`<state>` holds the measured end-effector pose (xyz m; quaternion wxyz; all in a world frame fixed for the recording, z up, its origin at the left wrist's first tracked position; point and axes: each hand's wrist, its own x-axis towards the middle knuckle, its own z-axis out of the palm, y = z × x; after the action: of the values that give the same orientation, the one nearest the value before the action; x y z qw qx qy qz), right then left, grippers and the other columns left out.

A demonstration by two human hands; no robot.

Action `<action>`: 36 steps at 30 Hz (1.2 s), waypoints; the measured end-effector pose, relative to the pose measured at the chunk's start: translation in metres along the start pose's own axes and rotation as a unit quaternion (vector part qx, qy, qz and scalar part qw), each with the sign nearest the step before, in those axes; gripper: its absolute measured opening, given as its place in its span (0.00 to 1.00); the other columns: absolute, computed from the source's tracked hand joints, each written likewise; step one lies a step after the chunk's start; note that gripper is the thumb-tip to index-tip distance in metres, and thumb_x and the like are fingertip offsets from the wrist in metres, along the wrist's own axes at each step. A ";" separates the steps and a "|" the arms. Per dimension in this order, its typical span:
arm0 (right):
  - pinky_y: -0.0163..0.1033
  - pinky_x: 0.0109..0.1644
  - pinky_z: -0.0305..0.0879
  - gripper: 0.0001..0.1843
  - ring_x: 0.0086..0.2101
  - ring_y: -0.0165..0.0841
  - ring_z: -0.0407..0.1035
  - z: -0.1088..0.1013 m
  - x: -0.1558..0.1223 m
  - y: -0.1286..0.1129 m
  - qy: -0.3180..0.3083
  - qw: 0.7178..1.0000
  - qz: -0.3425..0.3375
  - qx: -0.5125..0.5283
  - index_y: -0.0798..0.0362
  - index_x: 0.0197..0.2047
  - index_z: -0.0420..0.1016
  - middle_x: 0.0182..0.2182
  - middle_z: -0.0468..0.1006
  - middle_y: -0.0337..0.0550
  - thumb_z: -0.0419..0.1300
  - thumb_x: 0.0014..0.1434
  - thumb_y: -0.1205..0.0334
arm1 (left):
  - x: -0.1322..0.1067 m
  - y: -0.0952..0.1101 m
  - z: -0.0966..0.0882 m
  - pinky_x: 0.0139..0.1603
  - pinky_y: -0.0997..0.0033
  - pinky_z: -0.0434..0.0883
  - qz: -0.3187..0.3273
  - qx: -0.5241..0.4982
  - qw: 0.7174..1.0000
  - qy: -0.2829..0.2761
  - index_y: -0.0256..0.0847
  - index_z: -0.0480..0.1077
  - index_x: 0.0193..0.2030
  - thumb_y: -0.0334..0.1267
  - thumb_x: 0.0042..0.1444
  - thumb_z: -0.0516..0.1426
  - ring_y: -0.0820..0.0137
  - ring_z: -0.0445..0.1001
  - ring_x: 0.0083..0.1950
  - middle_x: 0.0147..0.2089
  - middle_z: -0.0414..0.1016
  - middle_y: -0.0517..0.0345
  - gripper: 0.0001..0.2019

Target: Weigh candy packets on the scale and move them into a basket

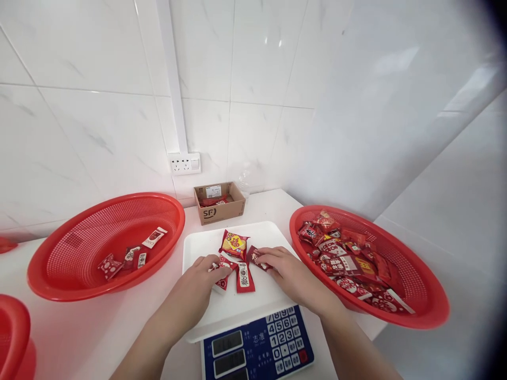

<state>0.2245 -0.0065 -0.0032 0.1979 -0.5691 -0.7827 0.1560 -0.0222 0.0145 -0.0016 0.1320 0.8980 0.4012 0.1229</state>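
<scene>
Over the white weighing tray [255, 301] of a digital scale, my left hand [198, 285] is closed with thumb and fingers on a red-and-white candy packet [223, 282]. My right hand [287, 272] has its fingers closed on a dark red candy packet [254, 256]. Between the hands lies a red packet with a white label [244, 277]. Just behind it sits a red-and-yellow packet [234, 245]. The scale's blue keypad panel [259, 338] shows at the tray's front; its display digits are too dim to read.
A red basket [430, 295] on the right holds many wrapped candies. Another red basket [75, 232] on the left has several packets in it. An open cardboard box [222, 212] with red packets stands behind the tray by the tiled wall. Part of a third red basket [13, 327] shows at lower left.
</scene>
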 end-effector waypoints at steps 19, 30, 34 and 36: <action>0.46 0.58 0.59 0.17 0.49 0.37 0.66 0.001 0.002 -0.032 -0.019 0.992 -0.126 -0.004 0.52 0.47 0.76 0.48 0.76 0.45 0.50 0.60 0.71 | 0.004 0.003 0.005 0.54 0.56 0.70 0.043 -0.053 0.997 0.041 0.52 0.65 0.57 0.28 0.61 0.47 0.61 0.65 0.58 0.59 0.65 0.55 0.20; 0.46 0.61 0.56 0.17 0.53 0.37 0.64 0.004 0.002 -0.024 -0.026 0.994 -0.105 -0.033 0.53 0.49 0.75 0.52 0.74 0.46 0.50 0.62 0.70 | 0.003 0.009 0.000 0.53 0.56 0.70 0.037 -0.050 0.998 0.019 0.49 0.65 0.56 0.31 0.61 0.49 0.60 0.65 0.58 0.60 0.64 0.54 0.18; 0.47 0.57 0.61 0.18 0.52 0.39 0.64 -0.005 -0.002 -0.017 0.008 0.999 -0.023 -0.042 0.54 0.52 0.73 0.51 0.73 0.46 0.52 0.60 0.70 | 0.004 0.007 0.000 0.55 0.56 0.68 0.032 -0.051 0.998 0.017 0.49 0.64 0.58 0.33 0.62 0.49 0.60 0.63 0.60 0.61 0.64 0.54 0.18; 0.48 0.55 0.63 0.17 0.50 0.39 0.65 -0.007 -0.004 -0.011 0.015 0.999 -0.008 -0.048 0.52 0.51 0.74 0.50 0.74 0.44 0.53 0.60 0.69 | 0.004 0.006 0.001 0.56 0.57 0.68 0.029 -0.050 0.998 0.017 0.49 0.63 0.59 0.34 0.62 0.49 0.60 0.63 0.60 0.61 0.63 0.54 0.18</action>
<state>0.2202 -0.0139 0.0077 0.1828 -0.5743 -0.7906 0.1080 -0.0151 0.0129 0.0002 0.1664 0.8992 0.3707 0.1621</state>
